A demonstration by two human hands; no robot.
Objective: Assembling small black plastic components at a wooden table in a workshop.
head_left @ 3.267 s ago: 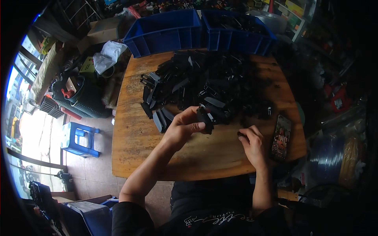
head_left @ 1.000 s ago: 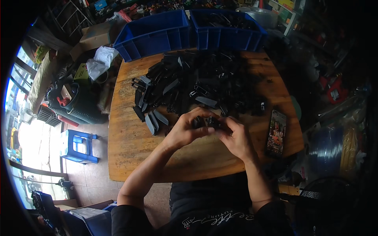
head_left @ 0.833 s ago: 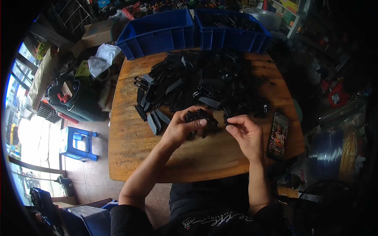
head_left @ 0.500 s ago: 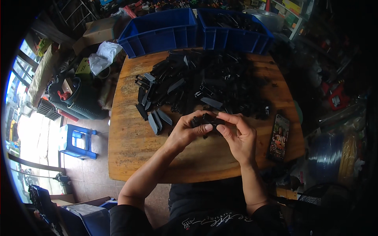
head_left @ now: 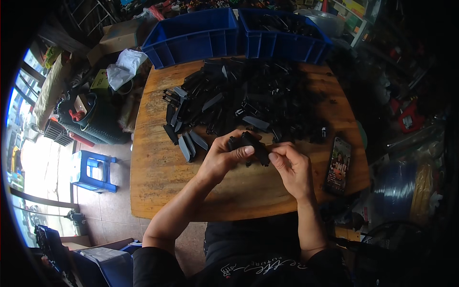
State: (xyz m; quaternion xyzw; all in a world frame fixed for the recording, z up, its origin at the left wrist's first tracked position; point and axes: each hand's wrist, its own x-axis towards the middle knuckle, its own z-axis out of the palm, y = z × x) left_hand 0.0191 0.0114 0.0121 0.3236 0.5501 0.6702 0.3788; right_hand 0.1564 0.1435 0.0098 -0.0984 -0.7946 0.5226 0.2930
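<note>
My left hand is closed round a black plastic part, thumb on top and fingers behind it. The part slants down to the right; its exact kind is hard to make out. At its right end, my right hand pinches the edge between thumb and fingertips. Just beyond both hands spreads a big heap of dark plastic parts, some long and blade-shaped with grey faces. Several grey blade-shaped pieces lie at the heap's near left edge.
The wooden table carries everything. A phone with a lit screen lies at its right. Two blue crates stand along the far edge: the left crate and the right crate, which holds dark parts. A blue stool stands left.
The black part has turned in my left hand and shows a longer, broader side. My right hand has shifted slightly down and right, its fingers drawn back from over the part.
</note>
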